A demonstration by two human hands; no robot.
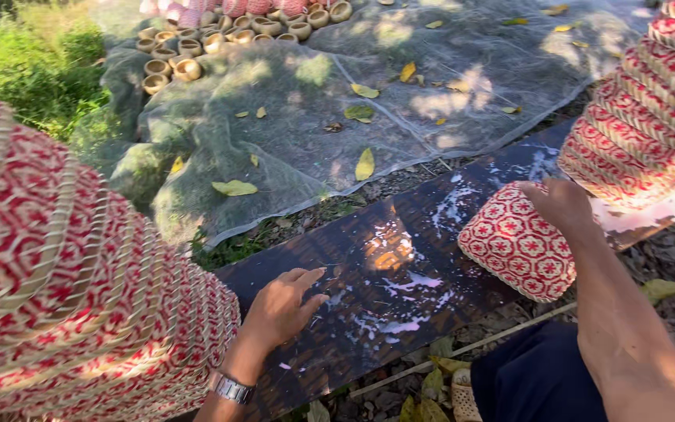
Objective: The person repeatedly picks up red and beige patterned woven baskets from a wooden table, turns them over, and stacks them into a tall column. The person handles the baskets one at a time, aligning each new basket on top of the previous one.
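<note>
My right hand [562, 205] rests on top of a red and white woven basket [513, 244] that lies upside down on a dark plank [400, 234] smeared with white paste. My left hand [283, 305], a watch on its wrist, lies flat on the plank with its fingers spread and holds nothing. A tall stack of red and white woven baskets [56, 289] fills the near left, right beside my left arm. Another stack of the same baskets [650, 109] leans at the upper right, just beyond my right hand.
A grey mesh sheet [337, 101] covers the ground behind the plank, dotted with yellow leaves. Several small natural-coloured baskets [189, 55] stand in rows at its far edge. Green bushes [33, 70] grow at the far left. A thin stick [462, 348] lies near my knee.
</note>
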